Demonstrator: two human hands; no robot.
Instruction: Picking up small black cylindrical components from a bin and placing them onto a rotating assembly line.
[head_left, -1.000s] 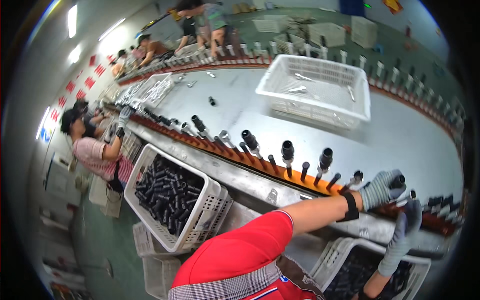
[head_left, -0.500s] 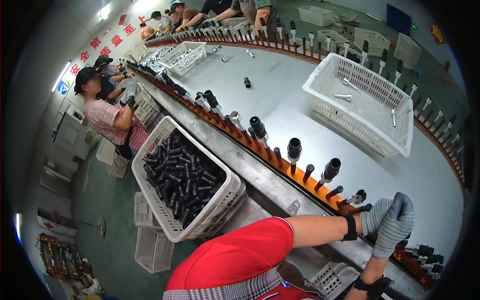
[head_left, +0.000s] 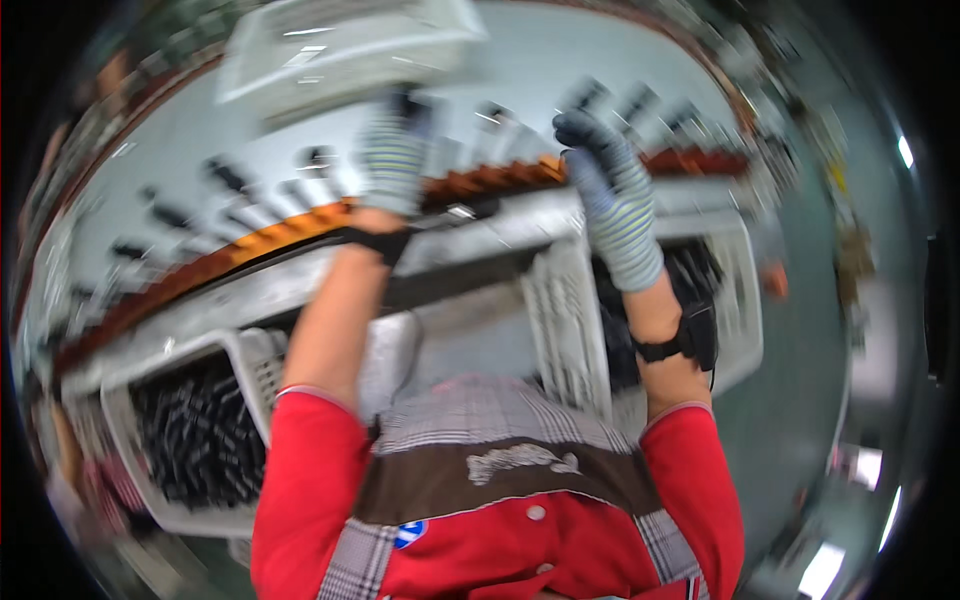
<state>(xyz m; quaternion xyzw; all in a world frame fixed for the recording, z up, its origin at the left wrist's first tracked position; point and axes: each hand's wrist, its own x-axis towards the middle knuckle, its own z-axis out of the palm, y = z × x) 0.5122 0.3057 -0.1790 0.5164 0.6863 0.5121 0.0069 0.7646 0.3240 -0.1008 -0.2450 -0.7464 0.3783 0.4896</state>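
Observation:
My left hand [head_left: 392, 165], in a grey striped glove, reaches over the orange-brown rail [head_left: 300, 228] at the table's edge. Its fingers are smeared by motion beside a dark-topped piece, and I cannot make out whether they grip it. To the right, my right hand [head_left: 618, 205], gloved alike, hovers at the rail with fingers bent forward and the thumb apart; no held thing shows. Between the hands, a metal piece with a dark top [head_left: 495, 118] stands on the rail. Another dark-topped piece [head_left: 320, 160] stands left of my left hand.
Beyond the rail, a white basket [head_left: 350, 60] with a few metal pieces rests on the pale table. Below the rail at left, a white crate [head_left: 175, 525] holds many black cylindrical parts [head_left: 200, 430]. Another white crate [head_left: 740, 290] with black parts stands under my right forearm.
The view has swung round, so the rail now runs across in front of me. My hands were close together at the right; now they are apart, each over the rail.

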